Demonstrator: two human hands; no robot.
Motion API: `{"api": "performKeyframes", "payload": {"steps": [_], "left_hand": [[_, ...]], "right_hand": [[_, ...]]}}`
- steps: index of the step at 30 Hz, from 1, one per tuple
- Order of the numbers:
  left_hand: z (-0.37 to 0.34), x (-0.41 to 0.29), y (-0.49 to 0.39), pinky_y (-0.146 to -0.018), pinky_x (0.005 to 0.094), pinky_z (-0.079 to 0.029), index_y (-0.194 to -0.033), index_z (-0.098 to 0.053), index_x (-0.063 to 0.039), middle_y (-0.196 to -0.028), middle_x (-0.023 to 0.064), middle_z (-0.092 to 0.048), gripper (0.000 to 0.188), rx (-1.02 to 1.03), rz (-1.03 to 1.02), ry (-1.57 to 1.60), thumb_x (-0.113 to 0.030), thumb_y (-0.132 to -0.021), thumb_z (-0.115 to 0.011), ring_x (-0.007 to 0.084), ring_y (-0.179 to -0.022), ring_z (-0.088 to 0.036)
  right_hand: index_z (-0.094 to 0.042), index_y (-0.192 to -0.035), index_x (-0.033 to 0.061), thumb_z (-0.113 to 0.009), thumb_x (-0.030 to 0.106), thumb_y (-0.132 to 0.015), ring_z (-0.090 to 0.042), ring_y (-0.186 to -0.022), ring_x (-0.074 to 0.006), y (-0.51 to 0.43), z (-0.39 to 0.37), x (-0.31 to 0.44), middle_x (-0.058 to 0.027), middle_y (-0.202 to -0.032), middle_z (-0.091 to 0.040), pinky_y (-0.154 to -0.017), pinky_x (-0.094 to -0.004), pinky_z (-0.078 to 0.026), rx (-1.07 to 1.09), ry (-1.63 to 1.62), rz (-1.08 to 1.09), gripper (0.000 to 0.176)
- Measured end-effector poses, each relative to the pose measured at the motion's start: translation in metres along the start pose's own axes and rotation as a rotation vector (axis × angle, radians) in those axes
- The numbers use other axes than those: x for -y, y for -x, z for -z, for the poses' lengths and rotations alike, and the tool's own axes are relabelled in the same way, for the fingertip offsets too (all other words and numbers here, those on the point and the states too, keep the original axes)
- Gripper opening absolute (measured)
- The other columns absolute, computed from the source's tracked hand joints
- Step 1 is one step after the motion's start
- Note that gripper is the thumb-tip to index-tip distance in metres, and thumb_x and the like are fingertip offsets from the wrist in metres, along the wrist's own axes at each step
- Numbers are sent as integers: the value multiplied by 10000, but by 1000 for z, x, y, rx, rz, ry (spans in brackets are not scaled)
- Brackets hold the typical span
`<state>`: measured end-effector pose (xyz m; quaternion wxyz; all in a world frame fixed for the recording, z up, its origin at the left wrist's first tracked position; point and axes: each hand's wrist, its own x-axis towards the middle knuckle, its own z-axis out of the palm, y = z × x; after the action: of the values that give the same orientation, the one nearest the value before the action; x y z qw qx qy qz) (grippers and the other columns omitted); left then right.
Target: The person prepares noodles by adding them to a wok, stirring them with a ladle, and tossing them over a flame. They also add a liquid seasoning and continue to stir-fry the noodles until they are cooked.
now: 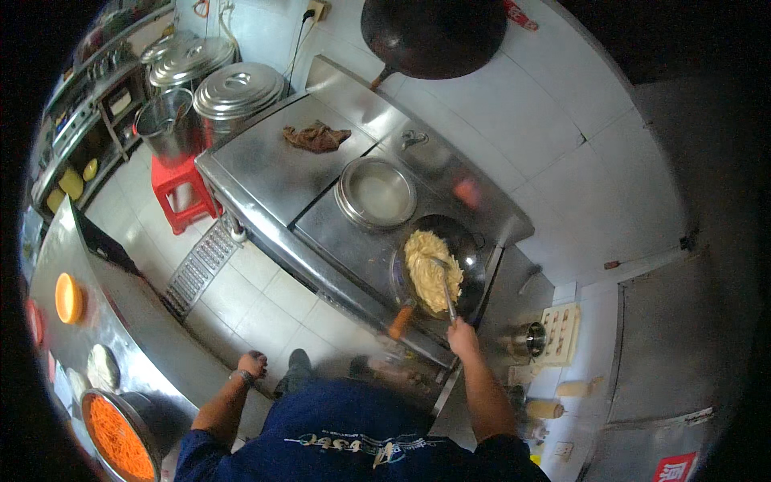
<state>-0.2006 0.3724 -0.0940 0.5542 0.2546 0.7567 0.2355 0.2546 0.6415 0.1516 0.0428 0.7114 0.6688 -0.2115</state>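
Note:
My right hand grips the handle of a metal cooking utensil. Its head sits in a mass of pale yellow food, which looks like scrambled egg. The food lies in a dark wok on the steel stove, and the wok's wooden handle points toward me. Low at my left side hangs my left hand, fingers curled in, with nothing seen in it. Just beyond the wok stands a round metal basin holding cloudy liquid.
A brown cloth lies on the stove top. Lidded steel pots and a red stool stand at far left. Shredded orange food fills a bowl on the left counter. Above the stove hangs another wok.

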Motion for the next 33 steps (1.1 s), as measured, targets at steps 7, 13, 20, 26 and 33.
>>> {"api": "performKeyframes", "payload": {"steps": [7, 13, 20, 26, 33], "left_hand": [[0, 8, -14, -473, 340, -479, -992, -586, 31, -667, 113, -601, 252, -100, 249, 344, -156, -829, -537, 205, -532, -582], [-23, 19, -3, -483, 343, -490, -946, -593, -3, -628, 103, -594, 204, 178, -138, -273, -161, -828, -543, 220, -524, -584], [-52, -14, 18, -500, 365, -499, -947, -592, 4, -715, 105, -620, 208, 186, -59, -354, -176, -855, -545, 216, -584, -607], [-83, -46, 13, -540, 334, -532, -991, -589, 6, -816, 119, -648, 268, 53, 175, 330, -220, -851, -552, 207, -618, -619], [-102, -51, 21, -524, 339, -525, -956, -599, 17, -796, 114, -654, 221, 44, -161, -134, -178, -860, -554, 197, -624, -620]], "right_hand": [[-526, -877, -20, -482, 211, -897, -557, -730, -350, -17, -15, 1, -204, -743, -541, -678, -409, -447, 86, 228, 124, 236], [-534, -971, -22, -477, 194, -906, -589, -735, -351, -14, -1, -28, -219, -787, -573, -639, -429, -461, 99, 99, 126, 232], [-524, -1048, -24, -487, 181, -892, -591, -795, -426, -45, 9, -62, -260, -858, -604, -669, -485, -478, -55, 167, 109, 261], [-500, -1062, -10, -504, 201, -876, -585, -814, -426, -48, 1, -89, -241, -869, -606, -699, -502, -472, 67, 54, 272, 281], [-468, -1229, 15, -511, 238, -886, -610, -823, -382, -63, 18, -92, -216, -870, -616, -680, -487, -480, 24, 171, 246, 411]]}}
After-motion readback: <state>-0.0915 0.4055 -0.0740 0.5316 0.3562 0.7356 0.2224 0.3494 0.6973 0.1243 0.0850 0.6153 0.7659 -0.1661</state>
